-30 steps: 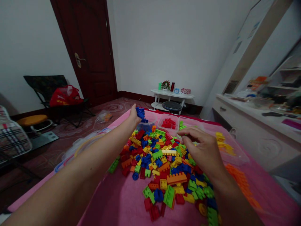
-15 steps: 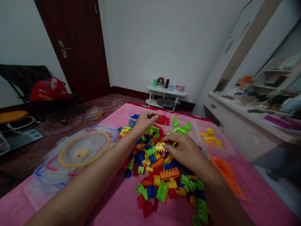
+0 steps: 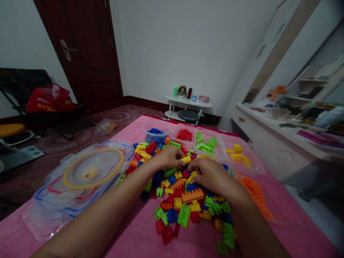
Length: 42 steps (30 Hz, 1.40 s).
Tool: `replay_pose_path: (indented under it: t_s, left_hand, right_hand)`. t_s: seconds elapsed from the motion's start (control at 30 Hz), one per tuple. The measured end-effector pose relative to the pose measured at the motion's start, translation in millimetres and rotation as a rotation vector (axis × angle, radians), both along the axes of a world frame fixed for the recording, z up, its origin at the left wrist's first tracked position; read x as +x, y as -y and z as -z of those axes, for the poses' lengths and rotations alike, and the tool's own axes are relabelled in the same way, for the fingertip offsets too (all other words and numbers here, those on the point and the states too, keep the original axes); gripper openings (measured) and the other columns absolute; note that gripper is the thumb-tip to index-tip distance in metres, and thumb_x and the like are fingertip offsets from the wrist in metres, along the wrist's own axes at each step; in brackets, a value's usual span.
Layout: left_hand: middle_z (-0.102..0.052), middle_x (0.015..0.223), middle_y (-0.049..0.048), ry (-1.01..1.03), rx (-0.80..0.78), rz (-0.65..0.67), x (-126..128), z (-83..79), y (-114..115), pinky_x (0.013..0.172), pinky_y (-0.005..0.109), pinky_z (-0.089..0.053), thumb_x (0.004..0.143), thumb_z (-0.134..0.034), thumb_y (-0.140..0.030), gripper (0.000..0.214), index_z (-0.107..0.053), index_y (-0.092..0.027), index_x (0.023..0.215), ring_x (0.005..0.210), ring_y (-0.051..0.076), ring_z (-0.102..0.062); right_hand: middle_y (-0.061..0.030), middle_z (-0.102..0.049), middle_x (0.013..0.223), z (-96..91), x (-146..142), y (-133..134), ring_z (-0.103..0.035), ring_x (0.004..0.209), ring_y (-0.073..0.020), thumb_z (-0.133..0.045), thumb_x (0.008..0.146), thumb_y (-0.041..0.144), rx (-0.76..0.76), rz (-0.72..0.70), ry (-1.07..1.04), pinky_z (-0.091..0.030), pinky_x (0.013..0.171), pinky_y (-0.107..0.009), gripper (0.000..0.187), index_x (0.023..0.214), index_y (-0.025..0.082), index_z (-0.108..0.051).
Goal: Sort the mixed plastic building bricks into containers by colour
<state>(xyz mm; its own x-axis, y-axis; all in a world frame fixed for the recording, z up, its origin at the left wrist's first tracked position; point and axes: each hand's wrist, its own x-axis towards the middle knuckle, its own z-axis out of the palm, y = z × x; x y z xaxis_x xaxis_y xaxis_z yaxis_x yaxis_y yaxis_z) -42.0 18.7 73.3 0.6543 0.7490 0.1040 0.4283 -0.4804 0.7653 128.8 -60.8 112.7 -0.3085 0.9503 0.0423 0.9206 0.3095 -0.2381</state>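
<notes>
A loose pile of toy building bricks [image 3: 192, 196] in red, yellow, green, blue and orange covers the middle of the pink cloth. My left hand [image 3: 170, 157] is low over the pile, its fingers closed at one end of a long yellow brick [image 3: 186, 159]. Close by on the right, my right hand [image 3: 211, 172] has its fingers curled down among the bricks, near the other end of that yellow brick. Small yellow bricks show at its thumb; whether it grips one is hidden.
Behind the pile stand a round tub [image 3: 157, 136] of blue bricks and clear boxes with red bricks [image 3: 184, 134], green bricks [image 3: 206, 145] and yellow bricks [image 3: 239, 157]. Orange bricks [image 3: 255, 195] lie at right. Stacked clear lids [image 3: 94, 168] are at left.
My left hand has come down and nearer from beside the red bricks' box to the pile, meeting the yellow brick. My right hand stays over the pile, fingers lower. The view has shifted slightly.
</notes>
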Motion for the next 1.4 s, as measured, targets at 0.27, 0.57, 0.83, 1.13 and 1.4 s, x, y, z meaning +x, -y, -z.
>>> replay_pose_path:
  t_s: [0.27,0.57,0.83,1.13,1.4]
  left_hand:
    - [-0.064,0.071,0.002,0.484,-0.581,-0.289,2,-11.2,0,0.041,0.016,-0.035,0.077,-0.054,-0.027,0.03,-0.063,-0.018,0.104,0.052,0.011,-0.057]
    - [-0.064,0.074,0.002,0.506,-0.545,-0.306,0,-6.0,-4,0.045,0.015,-0.034,0.078,-0.056,-0.038,0.032,-0.067,-0.017,0.1,0.054,0.008,-0.053]
    - [-0.061,0.077,0.0004,0.489,-0.471,-0.375,-3,-15.3,0,0.05,0.018,-0.037,0.073,-0.06,-0.043,0.035,-0.067,-0.016,0.093,0.059,0.009,-0.053]
    - [-0.063,0.086,0.0043,0.477,-0.406,-0.312,-7,-13.8,-2,0.052,0.017,-0.034,0.068,-0.069,-0.048,0.045,-0.068,-0.013,0.096,0.067,0.01,-0.051]
    - [-0.06,0.075,0.0002,0.461,-0.452,-0.218,-3,-12.3,1,0.053,0.019,-0.034,0.068,-0.068,-0.051,0.041,-0.067,-0.015,0.086,0.062,0.009,-0.049]
  right_hand:
    - [-0.0064,-0.072,0.083,0.5,1,-3,-0.064,0.077,-0.0214,-0.054,0.069,0.008,0.033,0.053,0.122,-0.038,0.063,-0.028,0.031,0.085,0.025,-0.074]
    - [-0.0041,-0.071,0.092,-13.5,16,-4,-0.061,0.078,-0.0177,-0.056,0.071,0.016,0.02,0.051,-0.022,-0.039,0.065,-0.025,0.025,0.088,0.023,-0.073]
    - [0.0041,-0.069,0.08,-13.2,-19,23,-0.059,0.07,-0.0142,-0.076,0.057,0.031,-0.23,-0.23,-0.023,-0.032,0.055,-0.023,0.027,0.084,0.028,-0.072]
    - [0.0017,-0.068,0.068,-16.0,-9,22,-0.056,0.061,-0.0133,-0.057,0.062,0.011,-0.109,-0.167,-0.029,-0.029,0.052,-0.024,0.022,0.072,0.024,-0.071]
    - [-0.0008,-0.068,0.076,-21.5,-7,2,-0.054,0.06,-0.0127,-0.057,0.075,0.025,0.252,0.099,-0.576,-0.039,0.055,-0.024,0.022,0.092,0.02,-0.071]
